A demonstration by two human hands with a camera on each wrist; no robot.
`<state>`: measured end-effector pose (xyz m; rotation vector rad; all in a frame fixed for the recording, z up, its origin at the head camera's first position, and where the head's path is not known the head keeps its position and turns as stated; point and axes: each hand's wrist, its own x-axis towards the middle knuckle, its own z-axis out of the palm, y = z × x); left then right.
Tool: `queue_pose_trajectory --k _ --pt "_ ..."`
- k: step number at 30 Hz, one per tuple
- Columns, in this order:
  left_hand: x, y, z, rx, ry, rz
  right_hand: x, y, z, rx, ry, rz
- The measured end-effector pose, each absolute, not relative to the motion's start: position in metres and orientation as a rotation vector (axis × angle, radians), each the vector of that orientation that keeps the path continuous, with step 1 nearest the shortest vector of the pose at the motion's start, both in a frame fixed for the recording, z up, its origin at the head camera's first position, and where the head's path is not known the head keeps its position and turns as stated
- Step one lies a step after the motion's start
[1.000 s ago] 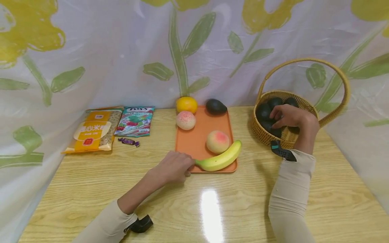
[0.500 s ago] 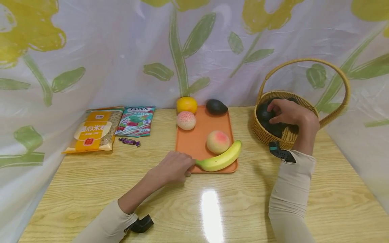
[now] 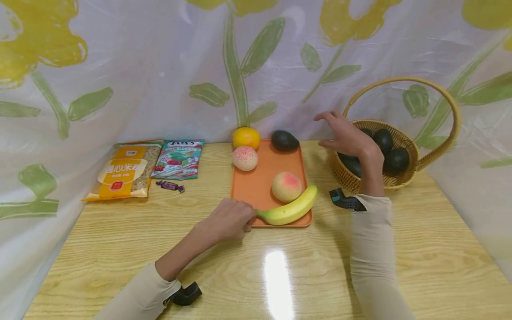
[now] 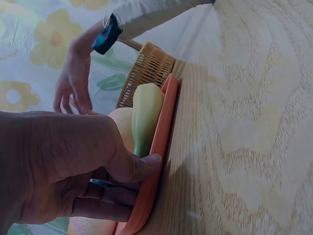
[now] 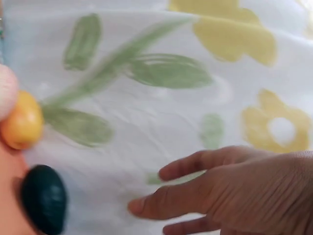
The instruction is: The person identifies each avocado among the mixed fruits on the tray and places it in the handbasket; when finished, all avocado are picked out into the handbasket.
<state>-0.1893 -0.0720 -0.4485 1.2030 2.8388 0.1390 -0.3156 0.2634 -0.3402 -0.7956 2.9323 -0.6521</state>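
My left hand (image 3: 230,220) pinches the near left corner of the orange tray (image 3: 260,186), thumb outside the rim and fingers inside, in the left wrist view. Beside its fingers lies a banana (image 3: 290,212) along the tray's near edge. A peach (image 3: 286,187) sits behind the banana. Farther back on the tray are a speckled peach (image 3: 245,158), an orange-yellow fruit (image 3: 246,138) and a dark avocado (image 3: 285,140). My right hand (image 3: 350,135) is raised over the left side of the wicker basket (image 3: 345,178), fingers spread, holding nothing. Several dark avocados (image 3: 396,161) lie inside, partly hidden by that hand.
On the left of the wooden table (image 3: 192,275) lie a yellow snack bag (image 3: 122,171), a teal candy bag (image 3: 178,160) and a purple wrapped candy (image 3: 170,186). A tall handle (image 3: 454,111) arches over the basket. A flowered curtain (image 3: 160,80) hangs behind.
My right hand has come up out of the basket and moved left, with its fingers spreading. More avocados show in the basket now. My left hand and the tray have stayed put.
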Motion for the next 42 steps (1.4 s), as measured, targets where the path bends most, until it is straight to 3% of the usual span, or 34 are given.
queue_pose_trajectory --k 10,23,30,42 --pt "-0.19 -0.071 -0.448 1.219 2.855 0.161 -0.348 0.214 -0.381 -1.087 2.888 -0.672" --pt "-0.188 -0.069 -0.449 1.185 2.821 0.164 -0.374 0.204 -0.434 -1.265 2.838 -0.595" --pt "-0.188 -0.071 -0.451 1.195 2.841 0.135 -0.37 0.203 -0.435 -0.99 2.877 -0.45" --pt "-0.189 -0.072 -0.451 1.189 2.849 0.141 -0.364 0.214 -0.406 -1.008 2.81 -0.746"
